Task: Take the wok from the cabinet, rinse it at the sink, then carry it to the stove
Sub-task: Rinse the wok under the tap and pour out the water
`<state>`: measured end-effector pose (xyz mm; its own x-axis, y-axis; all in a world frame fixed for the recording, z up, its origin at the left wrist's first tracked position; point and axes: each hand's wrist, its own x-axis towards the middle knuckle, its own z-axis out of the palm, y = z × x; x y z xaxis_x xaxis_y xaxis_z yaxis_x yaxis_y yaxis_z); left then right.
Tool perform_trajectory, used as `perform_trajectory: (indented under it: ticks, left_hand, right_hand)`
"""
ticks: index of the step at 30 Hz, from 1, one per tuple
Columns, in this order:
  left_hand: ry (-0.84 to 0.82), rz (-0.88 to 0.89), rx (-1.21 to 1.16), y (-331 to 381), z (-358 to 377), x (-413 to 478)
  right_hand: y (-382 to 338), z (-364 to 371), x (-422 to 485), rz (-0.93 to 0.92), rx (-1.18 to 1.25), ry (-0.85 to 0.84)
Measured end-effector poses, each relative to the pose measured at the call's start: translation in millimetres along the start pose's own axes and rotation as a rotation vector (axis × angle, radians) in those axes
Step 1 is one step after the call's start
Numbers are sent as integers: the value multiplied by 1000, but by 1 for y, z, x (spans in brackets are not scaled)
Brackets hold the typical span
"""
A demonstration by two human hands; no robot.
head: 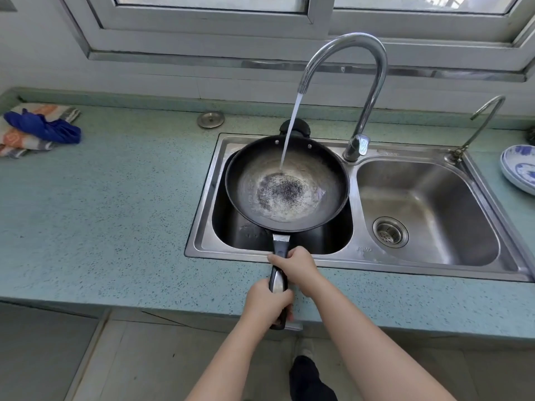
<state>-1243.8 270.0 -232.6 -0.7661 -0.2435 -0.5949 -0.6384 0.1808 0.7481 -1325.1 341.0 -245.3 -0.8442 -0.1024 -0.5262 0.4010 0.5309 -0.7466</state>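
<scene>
A black wok [327, 169] hangs level over the left basin of the steel sink [202, 209]. Its long black handle points toward me over the counter edge. My right hand [295, 266] grips the handle close to the pan. My left hand [267, 303] grips the same handle further back, near its end. Water streams from the tall curved faucet [373, 82] into the far side of the wok, and a foamy puddle lies in its bottom. The stove and the cabinet are out of view.
The right basin [419, 198] has a round drain strainer. A small second tap [480, 123] stands at the sink's back right. A blue-and-white plate [518, 169] lies at the right edge. A blue cloth [43, 127] on towels lies on the green counter [101, 212] at left.
</scene>
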Motion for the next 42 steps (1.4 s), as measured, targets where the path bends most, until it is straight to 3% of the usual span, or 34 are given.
perform_trajectory:
  ticks: [11,29,42]
  left_hand:
    - [99,57,114,-8,7,-1]
    - [178,61,-9,-14,16,-8]
    - [138,14,104,-6,9,-11]
  right_hand:
    - [7,-2,-10,-30,-24,-31]
    - [11,-2,-23,-99,-33,-45]
    - [7,0,-27,-68,-8,1]
